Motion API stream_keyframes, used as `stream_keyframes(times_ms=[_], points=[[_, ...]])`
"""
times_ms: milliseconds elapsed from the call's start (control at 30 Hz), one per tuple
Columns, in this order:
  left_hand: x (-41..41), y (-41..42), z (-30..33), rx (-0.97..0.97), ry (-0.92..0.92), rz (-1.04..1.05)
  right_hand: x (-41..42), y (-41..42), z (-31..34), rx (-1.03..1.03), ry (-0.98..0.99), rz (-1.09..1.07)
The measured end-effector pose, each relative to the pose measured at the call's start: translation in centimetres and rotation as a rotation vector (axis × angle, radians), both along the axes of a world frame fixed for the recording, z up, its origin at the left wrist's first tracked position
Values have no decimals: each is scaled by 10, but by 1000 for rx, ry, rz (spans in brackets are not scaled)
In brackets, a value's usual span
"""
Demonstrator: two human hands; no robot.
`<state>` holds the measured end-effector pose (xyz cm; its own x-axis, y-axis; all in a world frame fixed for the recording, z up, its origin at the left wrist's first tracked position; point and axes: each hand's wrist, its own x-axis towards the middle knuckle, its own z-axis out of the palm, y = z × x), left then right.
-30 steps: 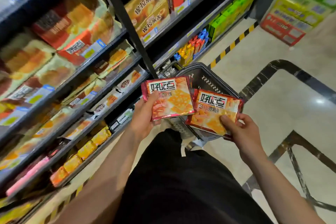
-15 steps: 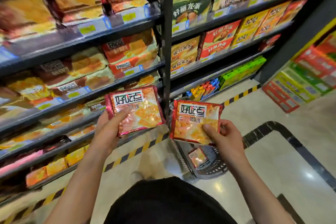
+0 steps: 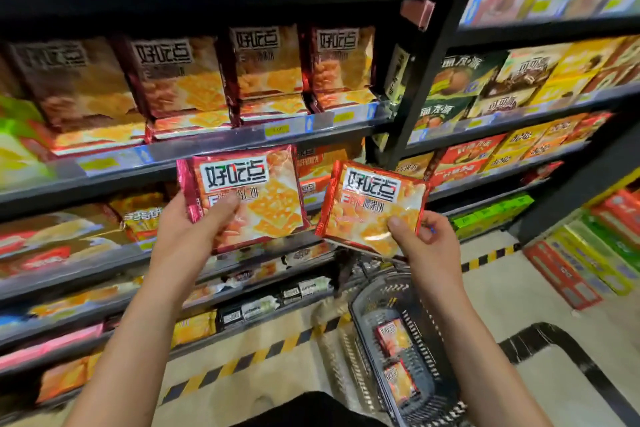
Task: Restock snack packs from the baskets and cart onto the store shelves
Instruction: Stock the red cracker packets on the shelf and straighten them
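Raised since the earlier frames, both packs now sit level with the shelving rather than over the basket, and the view has tilted up to show a stocked row of matching packs. Shelving unit (image 3: 221,146): dark metal tiers with price strips along the front edges, full of biscuit packs. Floor (image 3: 519,288): pale polished tile with a yellow-black hazard strip along the shelf base. Basket (image 3: 360,308): on the floor near the shelf base, with at least two packs left inside. Left pack (image 3: 242,198): clamped by the left hand (image 3: 187,236), thumb across its face. Right pack (image 3: 374,204): pinched at its lower corner by the right hand (image 3: 429,246). Risk: the glossy film could slip from that corner pinch, or a pack pushed into the full row could tip the facing packs off the shelf's front edge.
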<state>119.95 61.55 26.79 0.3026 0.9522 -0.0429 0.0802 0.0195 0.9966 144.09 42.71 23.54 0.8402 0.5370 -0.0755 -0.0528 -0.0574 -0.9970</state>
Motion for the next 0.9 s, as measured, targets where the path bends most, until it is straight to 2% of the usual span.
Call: stream_keyframes(times_ms=[300,567,900], points=[[7,58,31,52,-21,8,24,82,40,67,-198,5],[35,76,32,28,-43,132,70,139,69,33,-453,-34],[61,78,32,28,-25,258,103,174,83,133,-510,-27]])
